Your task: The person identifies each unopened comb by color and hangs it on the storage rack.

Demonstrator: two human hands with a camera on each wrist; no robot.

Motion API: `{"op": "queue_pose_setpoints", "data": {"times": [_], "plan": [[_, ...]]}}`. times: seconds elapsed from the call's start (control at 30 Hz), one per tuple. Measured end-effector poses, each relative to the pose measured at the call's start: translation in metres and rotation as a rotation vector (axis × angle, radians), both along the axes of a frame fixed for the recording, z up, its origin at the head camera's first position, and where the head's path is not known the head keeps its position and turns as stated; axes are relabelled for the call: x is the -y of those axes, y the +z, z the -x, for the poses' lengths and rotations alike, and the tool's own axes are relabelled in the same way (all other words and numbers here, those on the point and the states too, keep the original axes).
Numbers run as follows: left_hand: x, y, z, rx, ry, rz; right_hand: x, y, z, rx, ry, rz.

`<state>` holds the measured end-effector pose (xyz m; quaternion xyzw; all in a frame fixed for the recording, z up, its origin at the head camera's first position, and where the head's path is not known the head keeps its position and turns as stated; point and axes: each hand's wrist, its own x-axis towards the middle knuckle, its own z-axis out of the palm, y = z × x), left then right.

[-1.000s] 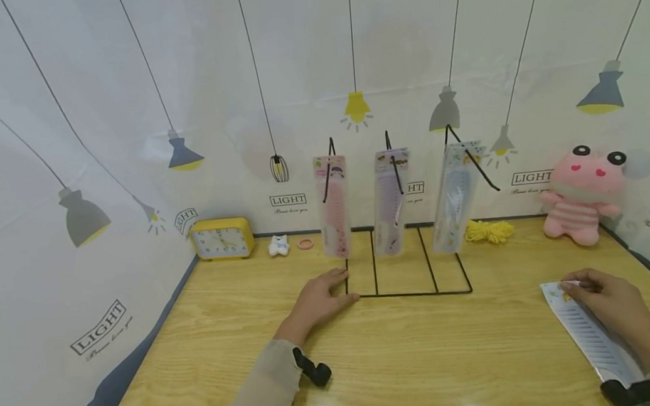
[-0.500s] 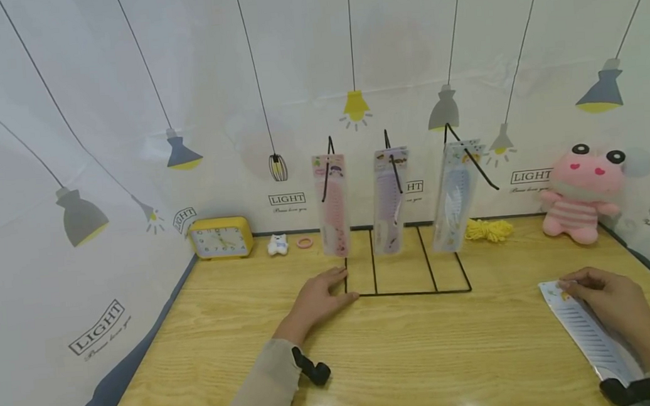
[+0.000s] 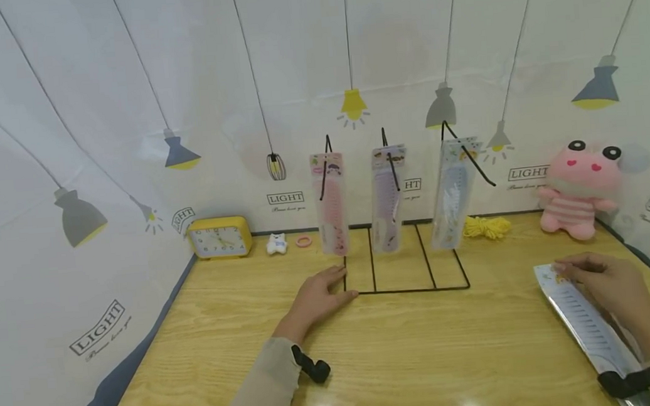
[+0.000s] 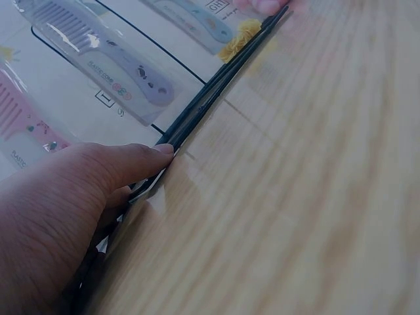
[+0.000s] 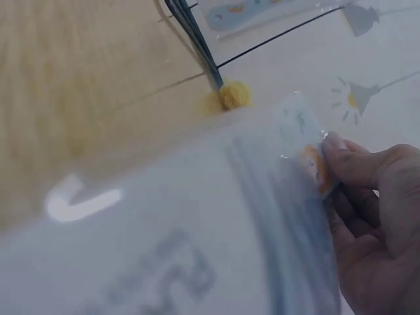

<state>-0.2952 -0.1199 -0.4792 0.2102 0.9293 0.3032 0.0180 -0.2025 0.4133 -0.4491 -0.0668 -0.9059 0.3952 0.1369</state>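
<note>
My right hand [image 3: 619, 286] pinches the printed top corner of a packaged blue comb [image 3: 579, 317] at the right of the head view. In the right wrist view the clear packet [image 5: 164, 216] is blurred and close, with thumb and fingers at its card end. My left hand [image 3: 317, 301] rests at the front left corner of a black wire rack [image 3: 410, 291], its thumb [image 4: 141, 161] lying along the front bar. From the rack's hooks hang a pink packaged comb [image 3: 334, 212], a purple one [image 3: 386, 208] and blue ones [image 3: 452, 200], seemingly more than one deep.
Along the back of the wooden table [image 3: 415, 360] stand a yellow alarm clock [image 3: 220, 238], a small white figure [image 3: 276, 244], a pink ring [image 3: 303, 241], a bundle of yellow cord [image 3: 487, 227] and a pink plush toy [image 3: 579, 194]. A printed cloth backdrop [image 3: 208, 66] encloses it.
My right hand has risen slightly with the packaged comb, whose top end now sits higher in view. The left hand stays on the rack. The head view has shifted a little.
</note>
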Motion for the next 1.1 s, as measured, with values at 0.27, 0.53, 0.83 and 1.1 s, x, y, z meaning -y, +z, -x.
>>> {"op": "queue_pose_setpoints", "data": {"times": [0.27,0.53,0.83,1.1], "plan": [[0.001,-0.004,0.002,-0.007,-0.001,0.003,0.02,0.029,0.002,-0.025,0.053,0.232],[0.001,-0.004,0.002,-0.011,-0.006,0.011,0.041,0.056,0.007,-0.195,0.239,0.592],[0.0,0.0,0.003,-0.011,0.002,0.007,0.063,0.095,0.015,-0.377,0.402,0.793],[0.0,0.0,0.001,-0.007,-0.002,-0.003,0.08,0.114,0.014,-0.373,0.34,0.797]]}}
